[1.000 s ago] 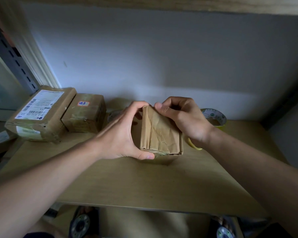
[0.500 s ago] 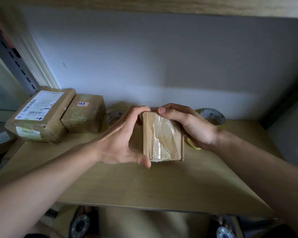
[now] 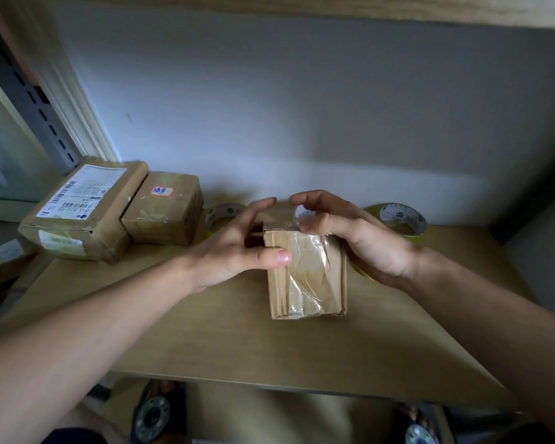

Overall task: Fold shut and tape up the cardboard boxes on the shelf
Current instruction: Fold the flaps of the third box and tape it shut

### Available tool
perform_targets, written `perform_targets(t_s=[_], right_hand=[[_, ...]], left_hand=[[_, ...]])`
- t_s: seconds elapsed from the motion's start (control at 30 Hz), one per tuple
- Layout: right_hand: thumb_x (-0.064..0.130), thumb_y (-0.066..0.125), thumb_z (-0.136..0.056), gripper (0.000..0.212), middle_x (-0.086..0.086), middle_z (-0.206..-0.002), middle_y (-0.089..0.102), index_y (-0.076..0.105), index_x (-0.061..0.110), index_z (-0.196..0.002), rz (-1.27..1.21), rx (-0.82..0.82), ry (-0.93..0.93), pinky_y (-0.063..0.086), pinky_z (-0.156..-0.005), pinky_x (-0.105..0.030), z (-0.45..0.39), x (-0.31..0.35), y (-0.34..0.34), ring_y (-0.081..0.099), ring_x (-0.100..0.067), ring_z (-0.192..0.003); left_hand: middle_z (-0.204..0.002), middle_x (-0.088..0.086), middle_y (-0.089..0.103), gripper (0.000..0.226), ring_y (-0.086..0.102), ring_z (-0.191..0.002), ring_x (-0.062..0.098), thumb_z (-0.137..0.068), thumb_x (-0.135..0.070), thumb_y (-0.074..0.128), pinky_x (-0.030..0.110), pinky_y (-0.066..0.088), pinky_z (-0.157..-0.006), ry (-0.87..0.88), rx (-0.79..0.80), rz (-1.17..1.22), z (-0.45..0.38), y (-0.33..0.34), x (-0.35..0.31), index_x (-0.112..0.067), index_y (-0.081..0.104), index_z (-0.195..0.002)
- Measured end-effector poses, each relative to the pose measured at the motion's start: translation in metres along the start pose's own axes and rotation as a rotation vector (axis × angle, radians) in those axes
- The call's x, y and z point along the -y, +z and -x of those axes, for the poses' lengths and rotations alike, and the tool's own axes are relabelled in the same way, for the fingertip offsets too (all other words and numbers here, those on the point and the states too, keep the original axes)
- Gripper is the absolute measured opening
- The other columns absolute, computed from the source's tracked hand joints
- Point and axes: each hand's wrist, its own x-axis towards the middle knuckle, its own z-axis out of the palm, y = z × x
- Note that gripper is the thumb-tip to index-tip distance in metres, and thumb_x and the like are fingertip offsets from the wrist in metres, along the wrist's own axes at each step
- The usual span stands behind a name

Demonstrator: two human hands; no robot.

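Box (image 3: 305, 274) near shelf (image 3: 302, 354) middle, under crinkled clear tape, left hand (image 3: 237, 251) thumb-pressed on its top with fingers spread, right hand (image 3: 350, 238) loosely curled alongside, likely to pop open from wrinkled, poorly stuck tape.

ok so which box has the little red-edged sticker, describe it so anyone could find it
Look at the far left of the wooden shelf, by the wall. Two boxes sit side by side; it is the smaller box, right of the box with the shipping label.
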Motion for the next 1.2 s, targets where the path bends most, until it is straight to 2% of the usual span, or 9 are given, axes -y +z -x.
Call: perform_targets(t_s=[0.17, 0.27, 0.37, 0.53, 0.67, 0.77, 0.87, 1.1, 1.2], right_hand=[[0.048, 0.088, -0.06, 0.093, 0.011, -0.132, 0.062, 0.046, 0.045, -0.143, 0.204, 0.049, 0.038, 0.047, -0.107, -0.029, 0.001, -0.003, -0.014, 0.06, -0.006, -0.123], [0.074, 0.09, -0.044, 0.124, 0.014, -0.147, 0.052, 0.034, 0.045, -0.151, 0.435, 0.059, 0.076, 0.041, -0.116, -0.036, -0.002, -0.014, -0.016, 0.049, -0.009, -0.138], [0.082, 0.088, -0.037, 0.14, 0.014, -0.151, 0.048, 0.026, 0.04, -0.156, 0.576, 0.054, 0.064, 0.038, -0.119, -0.038, -0.005, -0.023, -0.013, 0.046, -0.011, -0.14], [0.068, 0.093, -0.045, 0.118, 0.015, -0.131, 0.061, 0.047, 0.03, -0.146, 0.497, -0.028, 0.028, 0.047, -0.112, -0.033, -0.008, -0.027, -0.015, 0.057, -0.005, -0.124], [0.052, 0.094, -0.052, 0.093, 0.012, -0.12, 0.067, 0.058, 0.027, -0.134, 0.416, -0.062, 0.007, 0.053, -0.097, -0.023, -0.011, -0.027, -0.016, 0.063, -0.002, -0.112], [0.045, 0.094, -0.056, 0.084, 0.009, -0.116, 0.069, 0.061, 0.024, -0.131, 0.354, -0.081, 0.0, 0.05, -0.081, -0.012, -0.015, -0.028, -0.014, 0.065, 0.001, -0.103], [0.028, 0.095, -0.065, 0.068, 0.003, -0.113, 0.071, 0.066, 0.018, -0.125, 0.279, -0.096, 0.0, 0.049, -0.074, -0.009, -0.018, -0.03, -0.016, 0.066, 0.007, -0.09], [0.022, 0.09, -0.073, 0.045, -0.007, -0.108, 0.074, 0.073, 0.013, -0.113, 0.193, -0.177, 0.001, 0.062, -0.075, -0.027, -0.023, -0.031, -0.014, 0.072, -0.007, -0.088], [0.024, 0.089, -0.074, 0.038, -0.008, -0.103, 0.076, 0.076, 0.014, -0.109, 0.176, -0.206, 0.022, 0.062, -0.079, -0.036, -0.026, -0.031, -0.013, 0.075, -0.018, -0.089]], left_hand=[[-0.146, -0.023, 0.045, 0.125, 0.039, -0.134, -0.017, -0.054, -0.044, 0.089, 0.004, 0.032, -0.106, 0.152, -0.007, -0.236, 0.003, 0.003, -0.002, -0.039, 0.019, -0.158], [-0.159, -0.018, 0.026, 0.14, 0.02, -0.148, -0.01, -0.052, -0.039, 0.1, 0.009, 0.021, -0.116, 0.177, 0.026, -0.413, 0.004, 0.006, 0.002, -0.043, 0.01, -0.16], [-0.16, -0.024, 0.008, 0.151, 0.0, -0.146, -0.019, -0.054, -0.035, 0.103, -0.002, 0.008, -0.111, 0.153, 0.068, -0.563, 0.007, 0.006, 0.008, -0.043, -0.003, -0.161], [-0.163, -0.028, -0.004, 0.154, -0.007, -0.146, -0.021, -0.048, -0.063, 0.094, -0.003, 0.008, -0.11, 0.051, 0.131, -0.461, 0.007, 0.0, 0.009, -0.049, -0.013, -0.158], [-0.169, -0.021, 0.004, 0.139, 0.002, -0.152, -0.011, -0.057, -0.088, 0.074, 0.022, 0.012, -0.125, 0.032, 0.113, -0.269, 0.004, 0.0, 0.01, -0.04, -0.003, -0.163], [-0.163, -0.016, 0.028, 0.121, 0.026, -0.148, -0.008, -0.063, -0.078, 0.076, 0.024, 0.026, -0.122, 0.015, -0.039, -0.346, -0.001, 0.009, 0.01, -0.037, 0.016, -0.16], [-0.134, -0.011, 0.056, 0.101, 0.055, -0.118, -0.005, -0.059, -0.066, 0.09, 0.014, 0.046, -0.096, 0.002, -0.128, -0.343, -0.006, 0.018, 0.0, -0.033, 0.041, -0.142], [-0.104, -0.002, 0.072, 0.056, 0.068, -0.1, 0.015, -0.068, -0.042, 0.095, 0.037, 0.056, -0.089, -0.06, -0.275, -0.287, -0.017, 0.018, -0.005, -0.029, 0.062, -0.111], [-0.099, -0.003, 0.074, 0.049, 0.068, -0.093, 0.01, -0.068, -0.04, 0.094, 0.024, 0.054, -0.081, -0.076, -0.319, -0.275, -0.022, 0.015, -0.005, -0.027, 0.066, -0.105]])
